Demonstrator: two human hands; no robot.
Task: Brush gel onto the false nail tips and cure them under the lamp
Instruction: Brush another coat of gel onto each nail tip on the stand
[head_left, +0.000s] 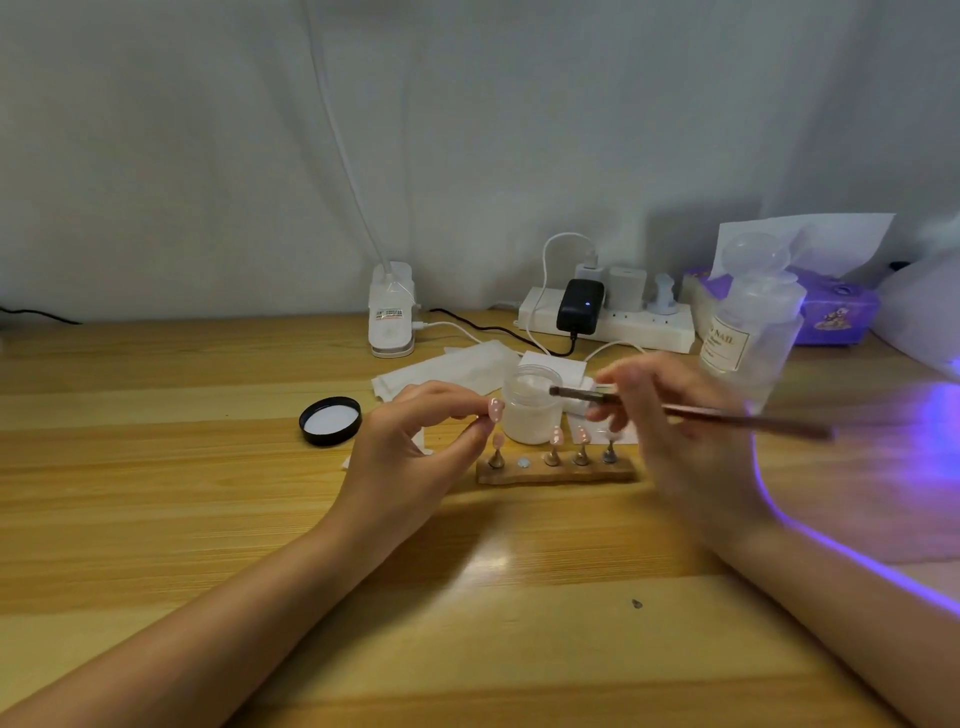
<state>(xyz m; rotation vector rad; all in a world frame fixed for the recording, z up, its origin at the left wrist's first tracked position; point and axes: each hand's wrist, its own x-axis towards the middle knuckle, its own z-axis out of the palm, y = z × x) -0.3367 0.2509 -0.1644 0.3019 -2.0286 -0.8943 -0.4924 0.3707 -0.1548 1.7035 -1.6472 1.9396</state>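
My left hand (415, 441) pinches a pink false nail tip (496, 409) on its small stand, lifted just above the wooden holder (558, 470). Several more pink tips (557, 436) stand on metal pegs in that holder, and one socket (523, 461) is bare. My right hand (670, 431) grips a thin brown brush (727, 414), its tip (556, 391) hovering over the open white gel jar (532, 405) behind the holder. The lamp (924, 312) sits at the far right edge, throwing violet light across the table.
The jar's black lid (331, 421) lies upturned to the left. White wipes (452, 371) lie behind the jar. A clear pump bottle (750, 317), a purple tissue box (836, 312), a power strip (608, 322) with chargers and a white clip device (390, 312) line the back.
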